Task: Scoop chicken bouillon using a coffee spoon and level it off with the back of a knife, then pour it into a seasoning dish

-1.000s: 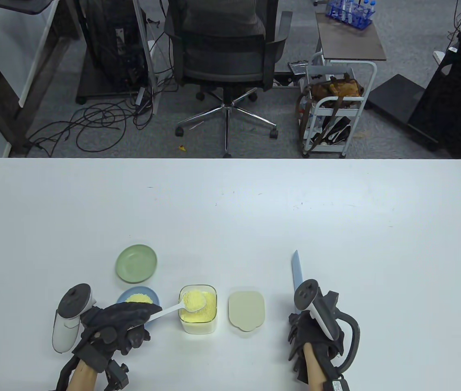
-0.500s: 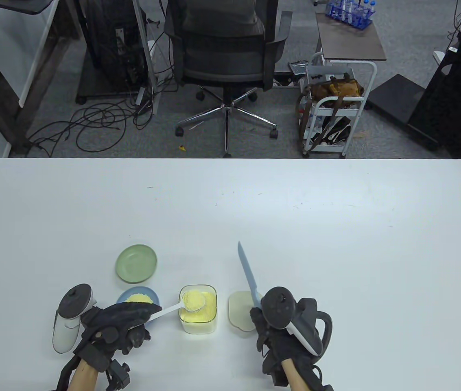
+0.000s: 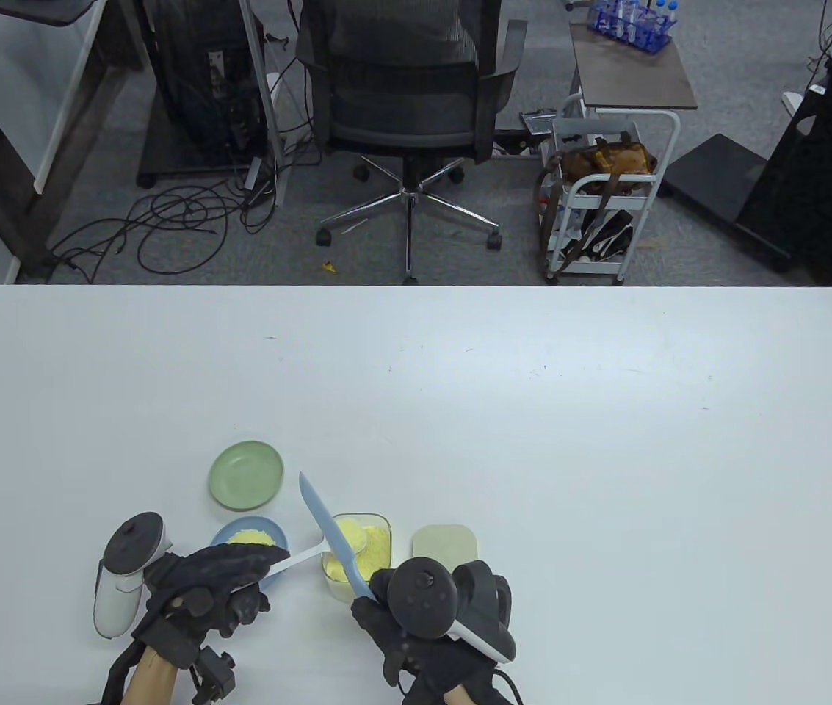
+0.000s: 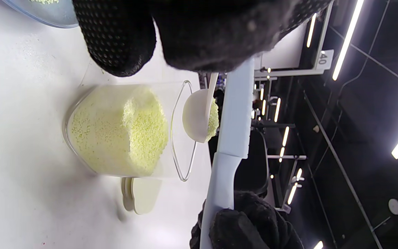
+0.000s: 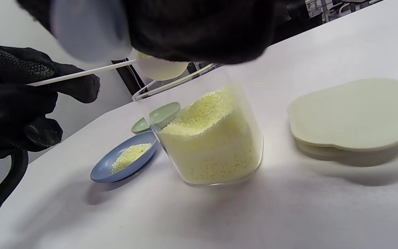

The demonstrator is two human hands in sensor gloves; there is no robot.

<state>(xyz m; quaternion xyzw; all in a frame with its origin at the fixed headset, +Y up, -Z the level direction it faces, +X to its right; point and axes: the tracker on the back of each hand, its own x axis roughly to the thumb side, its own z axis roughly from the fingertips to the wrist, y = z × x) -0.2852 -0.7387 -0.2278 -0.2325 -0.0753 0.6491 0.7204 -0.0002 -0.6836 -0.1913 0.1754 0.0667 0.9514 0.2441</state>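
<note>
Within the last second the right hand (image 3: pixel 436 624), clamped on the knife (image 3: pixel 333 536), swings in from the right — its blade now lies across the heaped coffee spoon (image 4: pixel 199 116) that the left hand (image 3: pixel 203 591) pinches above the open bouillon jar (image 5: pixel 212 138), so levelling looks ready to begin. The blue seasoning dish (image 3: pixel 239 534) sits just left, the lid (image 3: pixel 445 545) right; far side open.

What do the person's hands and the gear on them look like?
Both hands wear black knit gloves; the fingers show a dotted grip texture. The left hand has a white tracker with a dark round top. The right hand has a black tracker with white trim. Black cables and a small black box hang at the bare wrists; no sleeves show.
</note>
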